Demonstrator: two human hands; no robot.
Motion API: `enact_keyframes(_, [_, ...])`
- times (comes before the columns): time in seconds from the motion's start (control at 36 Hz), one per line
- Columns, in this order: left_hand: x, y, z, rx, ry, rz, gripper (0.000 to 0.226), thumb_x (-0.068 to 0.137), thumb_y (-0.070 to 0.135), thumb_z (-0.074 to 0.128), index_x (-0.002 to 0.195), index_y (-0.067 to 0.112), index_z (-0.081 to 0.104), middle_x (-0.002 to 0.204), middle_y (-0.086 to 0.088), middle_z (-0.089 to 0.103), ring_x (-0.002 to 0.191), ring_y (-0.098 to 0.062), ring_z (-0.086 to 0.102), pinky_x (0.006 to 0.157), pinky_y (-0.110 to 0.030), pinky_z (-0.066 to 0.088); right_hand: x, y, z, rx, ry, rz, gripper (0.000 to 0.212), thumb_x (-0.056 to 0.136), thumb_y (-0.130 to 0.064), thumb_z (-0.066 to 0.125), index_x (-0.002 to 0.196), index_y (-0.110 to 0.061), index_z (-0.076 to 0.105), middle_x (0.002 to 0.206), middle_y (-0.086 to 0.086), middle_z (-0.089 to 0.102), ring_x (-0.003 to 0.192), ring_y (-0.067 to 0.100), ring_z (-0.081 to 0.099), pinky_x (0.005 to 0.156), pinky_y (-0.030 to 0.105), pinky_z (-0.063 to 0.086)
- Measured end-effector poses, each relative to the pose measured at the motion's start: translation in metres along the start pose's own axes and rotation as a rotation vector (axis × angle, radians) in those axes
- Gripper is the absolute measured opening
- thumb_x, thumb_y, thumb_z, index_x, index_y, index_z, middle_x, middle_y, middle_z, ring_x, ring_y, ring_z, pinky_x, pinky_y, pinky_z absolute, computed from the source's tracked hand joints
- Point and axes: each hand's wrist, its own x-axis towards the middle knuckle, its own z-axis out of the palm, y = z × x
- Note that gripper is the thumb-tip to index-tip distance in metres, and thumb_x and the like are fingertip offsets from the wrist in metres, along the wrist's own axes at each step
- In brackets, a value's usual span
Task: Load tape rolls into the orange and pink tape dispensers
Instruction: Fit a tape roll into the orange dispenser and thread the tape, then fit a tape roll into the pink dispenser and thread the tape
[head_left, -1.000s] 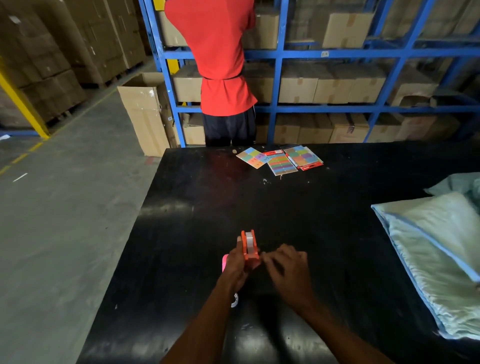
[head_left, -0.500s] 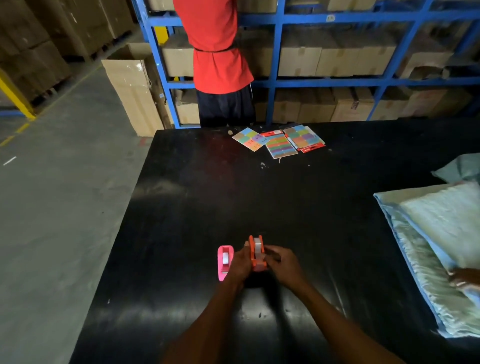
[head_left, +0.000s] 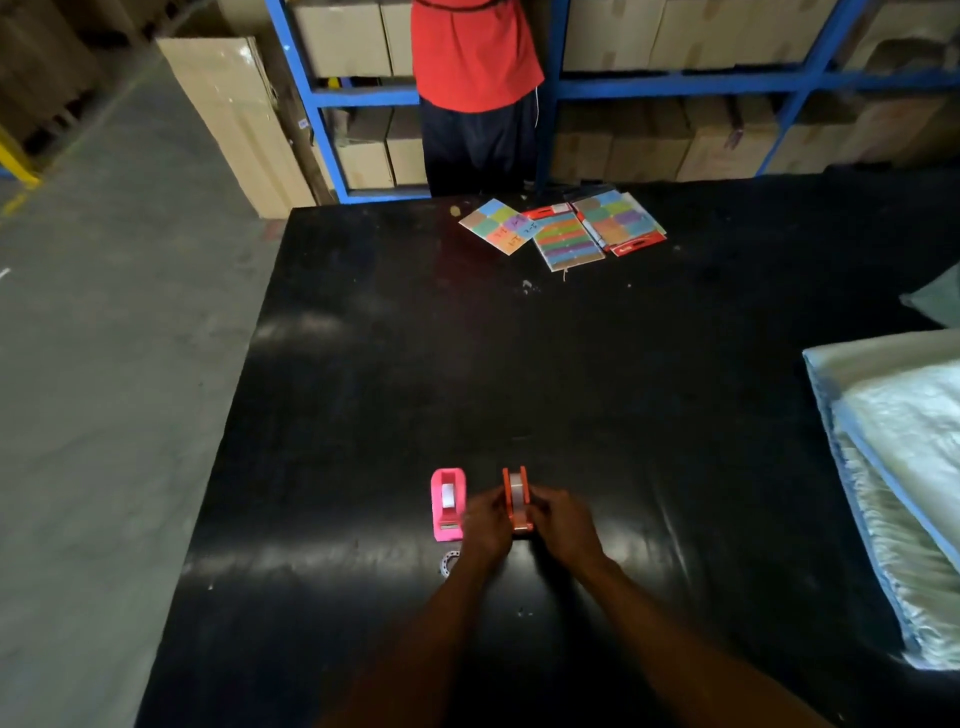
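Observation:
The orange tape dispenser (head_left: 516, 499) stands upright on the black table (head_left: 597, 364) with a clear tape roll seated in it. My left hand (head_left: 485, 525) grips its left side and my right hand (head_left: 563, 525) grips its right side. Just to the left stands the pink tape dispenser (head_left: 448, 503), with a white roll inside, untouched. A small clear tape roll (head_left: 449, 564) lies flat on the table below the pink dispenser, partly hidden by my left wrist.
Colourful sticky-note packs (head_left: 563, 231) lie at the table's far edge. A person in a red shirt (head_left: 475, 57) stands behind the table at blue shelving with cardboard boxes. Pale blue pillows (head_left: 904, 467) fill the table's right side. The table's left edge drops to concrete floor.
The view has tilted down and both hands with the orange dispenser have shifted right, away from the pink dispenser. The loose tape roll is now visible beside my left wrist.

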Motion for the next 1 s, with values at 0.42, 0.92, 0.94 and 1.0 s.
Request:
enact_keyframes(0.42, [0.016, -0.009, -0.003, 0.078, 0.003, 0.013, 0.029, 0.085, -0.005, 0.062, 0.113, 0.0, 0.066, 0.095, -0.005, 0.071, 0.077, -0.002, 0.068, 0.074, -0.015, 0.055, 0.011, 0.016, 0.018, -0.103, 0.064, 0.094, 0.018, 0.089, -0.043, 0.054, 0.098, -0.04, 0.07, 0.078, -0.012, 0.073, 0.071, 0.0, 0.067, 0.067, 0.032, 0.059])
enact_keyframes(0.92, [-0.008, 0.009, -0.025, 0.255, -0.03, 0.183, 0.032, 0.082, 0.012, 0.057, 0.111, 0.009, 0.07, 0.109, -0.006, 0.073, 0.1, -0.015, 0.067, 0.09, -0.023, 0.051, 0.004, -0.01, -0.011, -0.236, 0.092, 0.062, 0.01, 0.092, -0.011, 0.055, 0.093, -0.014, 0.065, 0.088, 0.01, 0.072, 0.081, 0.029, 0.069, 0.071, 0.029, 0.047])
enact_keyframes(0.94, [-0.009, 0.011, -0.031, 0.255, -0.016, 0.192, 0.035, 0.078, 0.011, 0.054, 0.108, 0.007, 0.071, 0.105, -0.006, 0.073, 0.096, -0.011, 0.065, 0.083, -0.013, 0.049, 0.004, -0.014, -0.013, -0.237, 0.125, 0.063, 0.01, 0.092, -0.011, 0.055, 0.094, -0.014, 0.065, 0.088, 0.011, 0.072, 0.082, 0.031, 0.069, 0.072, 0.031, 0.047])
enact_keyframes(1.0, [-0.01, 0.015, -0.048, 0.267, 0.066, 0.209, 0.035, 0.077, -0.002, 0.05, 0.105, 0.002, 0.071, 0.101, -0.011, 0.074, 0.089, -0.009, 0.063, 0.071, 0.002, 0.042, 0.005, -0.027, -0.014, -0.247, 0.167, 0.051, 0.009, 0.091, -0.012, 0.057, 0.094, -0.014, 0.065, 0.089, 0.013, 0.073, 0.084, 0.034, 0.068, 0.074, 0.036, 0.049])
